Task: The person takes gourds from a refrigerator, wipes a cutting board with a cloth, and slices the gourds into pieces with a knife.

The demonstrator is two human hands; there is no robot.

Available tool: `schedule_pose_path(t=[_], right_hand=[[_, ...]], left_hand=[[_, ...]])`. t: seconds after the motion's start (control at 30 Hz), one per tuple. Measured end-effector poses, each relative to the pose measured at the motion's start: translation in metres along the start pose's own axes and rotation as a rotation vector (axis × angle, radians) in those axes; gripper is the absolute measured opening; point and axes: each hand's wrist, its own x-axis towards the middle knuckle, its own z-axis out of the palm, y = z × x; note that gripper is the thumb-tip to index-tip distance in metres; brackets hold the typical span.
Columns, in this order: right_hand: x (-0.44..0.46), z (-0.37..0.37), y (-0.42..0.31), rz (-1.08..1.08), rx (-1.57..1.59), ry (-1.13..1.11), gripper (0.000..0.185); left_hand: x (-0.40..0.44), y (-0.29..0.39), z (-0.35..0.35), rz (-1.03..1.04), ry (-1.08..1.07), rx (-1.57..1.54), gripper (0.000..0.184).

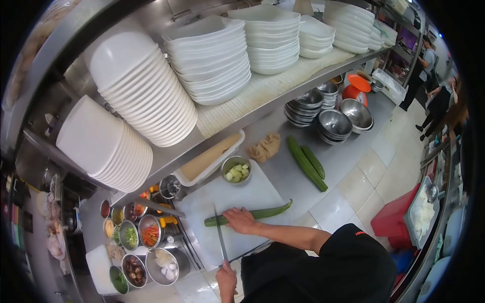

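A long green cucumber-like vegetable lies across the white cutting board. My left hand rests on it near its cut end, fingers pressed over it. My right hand is closed round the handle of a knife, whose blade crosses the vegetable just beside my left fingers. A metal bowl with pale green chunks stands at the back of the board. Two more green vegetables lie on the steel counter to the right.
Stacked white bowls and plates fill the shelf above. Metal bowls of cut ingredients stand at the left. A brown cloth and stacked steel bowls are behind the board. Two people stand far off at the right.
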Motion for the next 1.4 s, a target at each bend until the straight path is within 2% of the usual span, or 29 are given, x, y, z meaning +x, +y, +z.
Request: schedule_pose_path(t=[0.1, 0.17, 0.23, 0.3, 0.37, 0.47, 0.67, 0.8, 0.83, 0.9, 0.97, 1.0, 1.07, 1.2, 1.3, 1.4], right_hand=[[-0.003, 0.001, -0.001, -0.025, -0.021, -0.009, 0.046], [-0.005, -0.001, -0.005, -0.012, -0.051, -0.05, 0.046], [-0.003, 0.0, -0.005, -0.034, -0.082, 0.02, 0.047], [-0.006, 0.014, 0.0, -0.037, -0.113, 0.035, 0.052], [-0.011, 0.011, -0.007, -0.034, -0.105, 0.028, 0.051], [-0.008, 0.008, -0.007, -0.017, -0.111, 0.005, 0.054], [-0.008, 0.014, 0.0, -0.056, -0.06, 0.069, 0.06], [-0.02, -0.01, 0.0, -0.042, -0.229, 0.189, 0.063], [-0.024, -0.013, 0.005, 0.012, -0.189, 0.122, 0.062], [-0.031, -0.015, 0.013, 0.123, -0.104, -0.027, 0.059], [-0.035, -0.013, 0.018, 0.088, -0.095, 0.021, 0.058], [-0.039, -0.012, 0.023, 0.069, -0.089, 0.032, 0.057], [-0.037, 0.006, 0.028, 0.008, -0.18, 0.136, 0.055], [-0.027, -0.004, 0.012, 0.044, -0.035, 0.075, 0.056], [-0.023, 0.002, 0.014, -0.013, -0.069, 0.094, 0.054], [-0.022, 0.002, 0.015, -0.005, -0.089, 0.066, 0.051]], left_hand=[[0.002, -0.009, -0.011, -0.076, -0.101, 0.008, 0.062], [0.0, -0.015, -0.009, 0.047, -0.023, 0.012, 0.064], [0.003, -0.015, -0.004, 0.103, 0.01, 0.019, 0.065], [0.022, -0.011, 0.011, 0.077, -0.009, 0.029, 0.067], [0.046, -0.017, 0.026, -0.092, -0.094, -0.077, 0.068], [0.057, -0.006, 0.035, 0.019, 0.005, -0.063, 0.067], [0.062, -0.007, 0.038, -0.147, -0.062, -0.114, 0.064], [0.063, -0.017, 0.041, -0.082, -0.024, -0.13, 0.062], [0.064, -0.018, 0.041, -0.086, -0.023, -0.133, 0.062], [0.056, -0.02, 0.038, -0.052, 0.02, -0.156, 0.061], [0.043, -0.021, 0.033, 0.014, 0.1, -0.197, 0.062], [0.039, -0.022, 0.029, 0.009, 0.071, -0.217, 0.063], [0.023, -0.026, 0.017, -0.047, 0.021, -0.262, 0.064], [-0.018, 0.0, -0.011, -0.182, 0.021, -0.319, 0.066], [-0.028, -0.006, -0.01, -0.086, 0.056, -0.274, 0.065], [-0.027, -0.01, -0.001, -0.043, -0.005, -0.163, 0.064]])
